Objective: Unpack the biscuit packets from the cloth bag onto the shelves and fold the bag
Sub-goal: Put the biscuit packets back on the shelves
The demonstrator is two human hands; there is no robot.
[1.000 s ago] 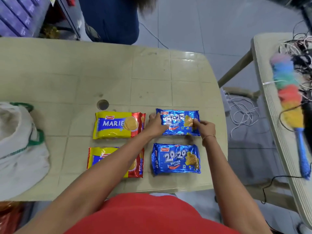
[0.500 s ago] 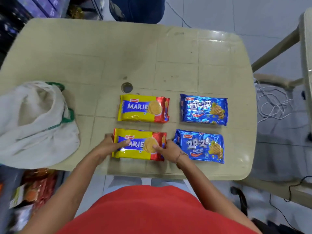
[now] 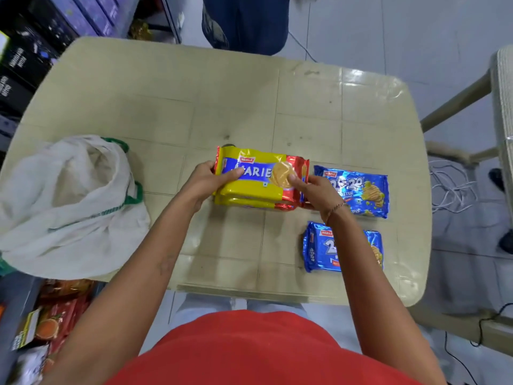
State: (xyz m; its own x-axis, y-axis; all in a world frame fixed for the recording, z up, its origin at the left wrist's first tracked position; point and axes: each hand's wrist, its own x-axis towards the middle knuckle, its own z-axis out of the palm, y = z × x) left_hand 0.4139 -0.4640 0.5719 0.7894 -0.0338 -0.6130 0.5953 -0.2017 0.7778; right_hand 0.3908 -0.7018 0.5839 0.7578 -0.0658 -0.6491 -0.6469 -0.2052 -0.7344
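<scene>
A yellow and red Marie packet [image 3: 258, 179] lies on top of a second Marie packet [image 3: 249, 203] in the middle of the beige table [image 3: 194, 107]. My left hand [image 3: 205, 182] grips the top packet's left end and my right hand [image 3: 316, 190] grips its right end. Two blue 20-20 packets lie to the right, one farther [image 3: 361, 193] and one nearer [image 3: 322, 248], the nearer partly hidden by my right forearm. The white cloth bag [image 3: 69, 207] with green handles sits slumped and open at the table's left edge.
Shelves with dark and purple boxes [image 3: 55, 29] stand at the far left. Snack packets [image 3: 52, 320] lie below the table at the near left. A person in dark clothes [image 3: 244, 20] stands beyond the table. A chair [image 3: 499, 134] and cables [image 3: 449, 190] are on the right.
Both hands have lifted the near Marie packet away from the table's front edge and set it on the far Marie packet. The view shifted, so the bag shows more fully.
</scene>
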